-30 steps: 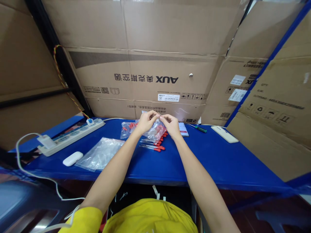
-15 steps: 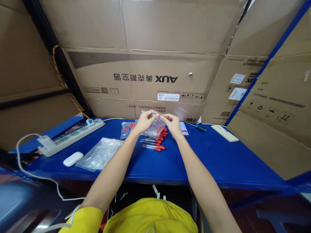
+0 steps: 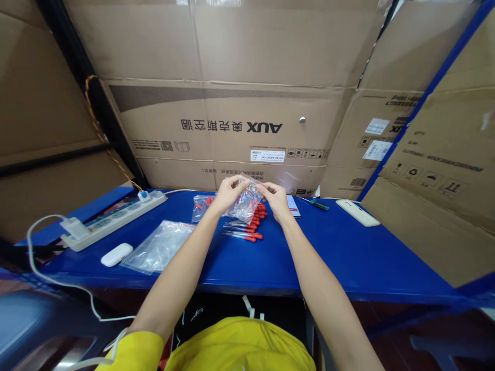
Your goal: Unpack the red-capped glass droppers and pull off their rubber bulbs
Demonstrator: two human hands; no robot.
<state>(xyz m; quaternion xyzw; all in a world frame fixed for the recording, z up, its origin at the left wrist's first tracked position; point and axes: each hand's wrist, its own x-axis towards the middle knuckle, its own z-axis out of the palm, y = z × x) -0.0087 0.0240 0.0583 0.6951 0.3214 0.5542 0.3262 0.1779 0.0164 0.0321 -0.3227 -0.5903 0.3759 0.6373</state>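
My left hand (image 3: 227, 194) and my right hand (image 3: 277, 199) both pinch the top edge of a small clear plastic bag (image 3: 246, 203), holding it up over the blue table (image 3: 348, 257). Red-tipped items show through the bag. Under it on the table lie several clear droppers with red bulbs (image 3: 247, 232). A second small bag with red pieces (image 3: 201, 203) lies just left of my left hand.
A pile of empty clear bags (image 3: 158, 247), a white earbud case (image 3: 116, 254) and a white power strip (image 3: 112, 219) sit at the left. A phone (image 3: 293, 205), a green screwdriver (image 3: 317, 205) and a white remote (image 3: 357, 213) lie at the right. Cardboard boxes wall the back.
Both hands have kept their pinch on the bag's top and lifted it slightly; the bag now hangs more upright between them.
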